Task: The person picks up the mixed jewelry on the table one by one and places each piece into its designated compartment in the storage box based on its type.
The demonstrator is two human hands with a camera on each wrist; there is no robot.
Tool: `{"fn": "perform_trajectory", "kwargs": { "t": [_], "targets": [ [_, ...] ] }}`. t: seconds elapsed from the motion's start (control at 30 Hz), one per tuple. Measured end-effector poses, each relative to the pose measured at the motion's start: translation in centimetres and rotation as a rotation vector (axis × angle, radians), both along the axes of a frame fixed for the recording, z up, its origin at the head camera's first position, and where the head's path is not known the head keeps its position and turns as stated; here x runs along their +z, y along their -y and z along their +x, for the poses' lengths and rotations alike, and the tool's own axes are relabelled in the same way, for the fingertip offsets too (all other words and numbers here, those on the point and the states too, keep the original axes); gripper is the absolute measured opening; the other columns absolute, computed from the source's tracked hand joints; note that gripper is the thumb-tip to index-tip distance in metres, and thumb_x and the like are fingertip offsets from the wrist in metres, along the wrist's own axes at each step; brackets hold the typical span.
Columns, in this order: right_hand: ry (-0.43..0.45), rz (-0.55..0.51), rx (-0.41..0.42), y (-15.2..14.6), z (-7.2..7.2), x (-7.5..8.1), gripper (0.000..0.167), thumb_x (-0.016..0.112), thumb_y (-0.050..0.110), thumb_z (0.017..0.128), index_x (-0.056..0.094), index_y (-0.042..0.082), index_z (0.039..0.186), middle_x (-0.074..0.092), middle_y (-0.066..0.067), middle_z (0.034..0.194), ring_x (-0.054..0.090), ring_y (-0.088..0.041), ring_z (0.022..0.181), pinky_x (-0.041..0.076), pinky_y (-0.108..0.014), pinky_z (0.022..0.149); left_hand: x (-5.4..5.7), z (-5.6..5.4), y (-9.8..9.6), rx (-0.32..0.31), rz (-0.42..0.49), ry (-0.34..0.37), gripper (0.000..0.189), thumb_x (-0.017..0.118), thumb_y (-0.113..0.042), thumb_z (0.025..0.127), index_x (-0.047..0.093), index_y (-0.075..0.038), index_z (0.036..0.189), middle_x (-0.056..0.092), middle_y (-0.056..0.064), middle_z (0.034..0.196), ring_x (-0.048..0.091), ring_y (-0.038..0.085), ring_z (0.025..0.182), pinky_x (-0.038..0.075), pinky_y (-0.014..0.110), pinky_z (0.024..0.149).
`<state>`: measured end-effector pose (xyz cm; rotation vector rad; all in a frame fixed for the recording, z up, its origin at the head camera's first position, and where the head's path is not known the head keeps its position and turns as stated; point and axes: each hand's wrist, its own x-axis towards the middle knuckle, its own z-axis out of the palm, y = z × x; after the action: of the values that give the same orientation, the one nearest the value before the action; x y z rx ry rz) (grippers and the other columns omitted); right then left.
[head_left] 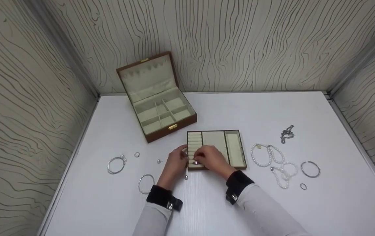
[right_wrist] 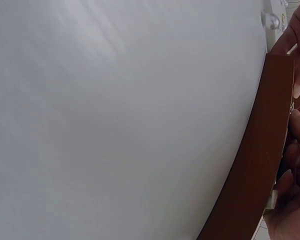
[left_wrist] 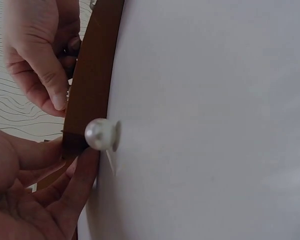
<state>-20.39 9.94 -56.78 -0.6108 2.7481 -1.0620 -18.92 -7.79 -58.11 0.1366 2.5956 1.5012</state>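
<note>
A shallow brown jewelry tray [head_left: 213, 137] lies on the table, lined in cream, with padded ring rolls on its left. My left hand [head_left: 177, 159] grips its front left corner, thumb and fingers at the brown edge [left_wrist: 92, 65] in the left wrist view. Over the front ring rolls, my right hand [head_left: 212, 159] pinches a small sparkling ring [head_left: 196, 162] low against them. Its stones show under the thumb in the left wrist view; fingers hide the rest. A pearl stud earring [head_left: 186, 177] lies just in front of the tray.
Behind stands an open brown jewelry box [head_left: 171, 131] with cream compartments. Left are a bangle with pearls [head_left: 116, 165], a ring [head_left: 137, 154], another stud [head_left: 159, 161] and a bracelet [head_left: 139, 186]. Right lie pearl strands [head_left: 261, 165], a chain [head_left: 286, 133], a bangle [head_left: 310, 169] and a ring [head_left: 303, 186].
</note>
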Motion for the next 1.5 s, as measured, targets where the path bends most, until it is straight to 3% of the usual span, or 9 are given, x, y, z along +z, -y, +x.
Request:
{"fn": "perform_trajectory", "kwargs": {
  "t": [0.6,0.83,1.0,1.13,1.33,1.5],
  "targets": [
    [-0.018,-0.007,0.010,0.0,0.1,-0.1,0.006,0.072,0.006,0.087,0.077,0.009,0.089,0.068,0.000,0.089,0.063,-0.016,0.085,0.051,-0.035,0.076,0.1,0.2,0.1,-0.003,-0.018,0.009,0.050,0.058,0.005,0.090,0.050,0.001,0.139,0.062,0.004,0.088,0.058,0.012,0.070,0.048,0.032,0.067],
    [0.042,-0.095,0.045,-1.4,0.3,0.0,0.017,0.063,0.005,0.094,0.075,0.005,0.106,0.071,-0.007,0.102,0.065,-0.023,0.097,0.051,-0.041,0.086,0.0,0.1,0.0,-0.007,-0.020,0.012,0.050,0.058,0.005,0.090,0.050,0.001,0.139,0.062,0.004,0.087,0.058,0.012,0.068,0.049,0.031,0.066],
    [0.093,-0.149,0.089,-3.4,1.2,1.4,0.024,0.060,0.006,0.097,0.069,0.001,0.118,0.068,-0.013,0.112,0.063,-0.029,0.105,0.049,-0.045,0.091,0.1,0.1,0.0,-0.004,-0.023,0.009,0.050,0.059,0.006,0.089,0.051,0.001,0.138,0.062,0.004,0.086,0.057,0.013,0.070,0.048,0.031,0.067],
    [0.107,-0.159,0.091,-5.6,2.3,2.5,0.027,0.061,0.012,0.097,0.066,0.001,0.121,0.065,-0.015,0.114,0.063,-0.028,0.100,0.052,-0.042,0.083,0.1,0.1,0.1,-0.002,-0.023,0.011,0.050,0.059,0.006,0.090,0.051,0.001,0.139,0.062,0.005,0.086,0.058,0.014,0.070,0.048,0.031,0.067],
    [0.074,-0.128,0.035,-9.4,3.8,3.9,0.035,0.065,0.018,0.095,0.062,0.000,0.125,0.063,-0.017,0.119,0.063,-0.025,0.096,0.051,-0.039,0.081,0.1,0.1,0.0,0.000,-0.014,0.015,0.049,0.059,0.005,0.091,0.050,0.001,0.139,0.063,0.007,0.092,0.058,0.016,0.078,0.049,0.033,0.071],
    [0.075,-0.078,-0.065,-13.7,4.8,4.9,0.042,0.070,0.014,0.091,0.059,-0.003,0.127,0.062,-0.021,0.117,0.063,-0.026,0.092,0.052,-0.037,0.076,0.1,0.1,-0.1,0.008,-0.023,0.022,0.049,0.060,0.005,0.091,0.051,0.000,0.139,0.063,0.008,0.093,0.058,0.018,0.081,0.049,0.034,0.075]
  ]
}}
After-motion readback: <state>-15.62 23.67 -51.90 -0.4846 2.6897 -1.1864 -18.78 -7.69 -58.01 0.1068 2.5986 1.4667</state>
